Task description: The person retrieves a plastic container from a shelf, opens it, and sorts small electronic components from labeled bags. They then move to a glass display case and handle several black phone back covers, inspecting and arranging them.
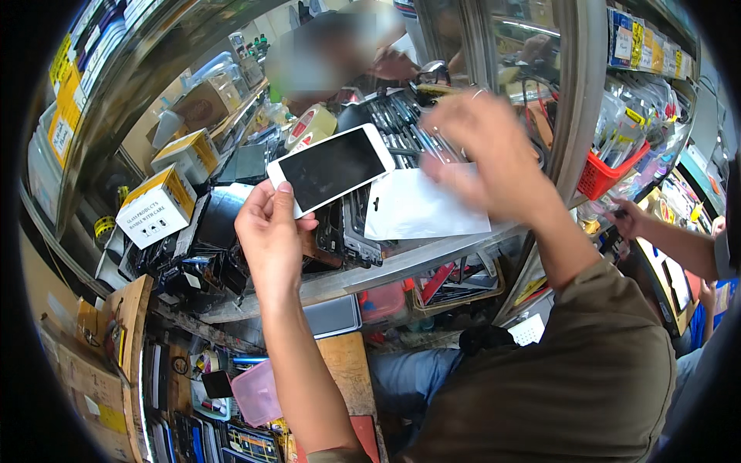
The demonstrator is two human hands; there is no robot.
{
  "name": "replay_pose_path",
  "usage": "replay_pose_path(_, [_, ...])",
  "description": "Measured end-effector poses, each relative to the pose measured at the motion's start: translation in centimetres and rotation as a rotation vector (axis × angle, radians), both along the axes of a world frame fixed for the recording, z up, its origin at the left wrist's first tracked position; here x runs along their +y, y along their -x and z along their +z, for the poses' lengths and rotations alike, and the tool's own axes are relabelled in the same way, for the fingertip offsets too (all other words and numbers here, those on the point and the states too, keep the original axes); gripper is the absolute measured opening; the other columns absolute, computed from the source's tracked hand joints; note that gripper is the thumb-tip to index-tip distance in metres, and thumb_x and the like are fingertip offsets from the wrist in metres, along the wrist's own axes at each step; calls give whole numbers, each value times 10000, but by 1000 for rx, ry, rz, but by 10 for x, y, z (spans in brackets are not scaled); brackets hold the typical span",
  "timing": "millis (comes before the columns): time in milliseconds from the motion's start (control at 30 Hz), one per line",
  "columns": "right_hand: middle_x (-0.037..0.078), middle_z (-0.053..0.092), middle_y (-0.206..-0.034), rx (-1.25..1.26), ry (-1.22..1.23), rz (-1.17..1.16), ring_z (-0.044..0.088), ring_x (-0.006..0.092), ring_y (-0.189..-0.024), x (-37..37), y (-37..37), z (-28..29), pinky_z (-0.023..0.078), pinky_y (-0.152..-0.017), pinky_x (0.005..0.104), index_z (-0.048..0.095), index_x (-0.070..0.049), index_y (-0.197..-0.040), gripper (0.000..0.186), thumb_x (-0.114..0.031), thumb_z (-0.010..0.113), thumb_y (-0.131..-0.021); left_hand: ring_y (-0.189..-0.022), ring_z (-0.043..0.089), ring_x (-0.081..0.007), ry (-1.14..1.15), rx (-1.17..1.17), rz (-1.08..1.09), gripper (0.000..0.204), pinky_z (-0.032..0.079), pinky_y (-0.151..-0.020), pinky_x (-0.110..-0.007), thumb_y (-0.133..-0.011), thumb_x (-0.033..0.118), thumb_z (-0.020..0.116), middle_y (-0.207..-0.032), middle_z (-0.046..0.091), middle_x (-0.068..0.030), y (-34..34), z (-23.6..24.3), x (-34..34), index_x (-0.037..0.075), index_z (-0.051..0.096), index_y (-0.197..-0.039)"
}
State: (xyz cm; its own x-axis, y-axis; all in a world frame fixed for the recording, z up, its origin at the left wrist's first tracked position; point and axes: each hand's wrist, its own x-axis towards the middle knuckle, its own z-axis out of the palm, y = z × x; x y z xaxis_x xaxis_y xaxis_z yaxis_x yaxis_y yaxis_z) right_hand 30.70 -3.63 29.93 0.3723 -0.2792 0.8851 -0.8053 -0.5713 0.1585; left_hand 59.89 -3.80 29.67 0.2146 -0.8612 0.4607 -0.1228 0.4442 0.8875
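Between thumb and fingers, my left hand (270, 231) grips the lower left corner of a white-framed smartphone (332, 171) with a black, unlit screen. The phone is held tilted above the cluttered counter; whether it is a whole phone or only a front panel cannot be told. My right hand (482, 154) is raised over a white plastic pouch (428, 204) that has a hang hole. Motion smears its fingers, so their pose is unclear. Behind both hands lies a row of dark phone parts (386, 119). A roll of tape (312, 127) stands just beyond the phone.
White-and-yellow boxes (158, 208) stand at the left among stacked dark panels (208, 231). The counter's metal edge (324, 287) runs in front of me. A red basket (610, 170) holds packets at the right. Across the counter is a person (332, 54); another person's hand (629, 218) is at the right.
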Motion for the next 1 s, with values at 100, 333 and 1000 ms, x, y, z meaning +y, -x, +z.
replay_pose_path(100, [118,635,-1098,305,-234,173,614,299,-1074,30,-17,-31,446,-931,446,700,-64,-1156,424,-326,807,-841,-646,653,-88,74,47,117,207,550,-579,-221,-1096,150,586,-905,724,-64,-4,-6,11,-38,652,-1156])
replay_pose_path(333, [73,712,-907,-151,-83,180,688,242,-845,-24,-26,-29,520,-765,384,727,-43,-1039,119,-82,720,-926,-724,621,-72,269,154,269,210,583,-634,-243,-1085,187,611,-951,696,-40,-57,-15,71,-6,649,-1161])
replay_pose_path(1000, [210,726,-990,646,-1178,461,710,416,-948,69,19,-101,556,-811,526,694,-18,-1068,201,-55,663,-873,-954,644,-167,250,289,694,475,564,-851,-268,-1044,245,709,-1207,627,-141,-114,-48,150,-88,572,-1355])
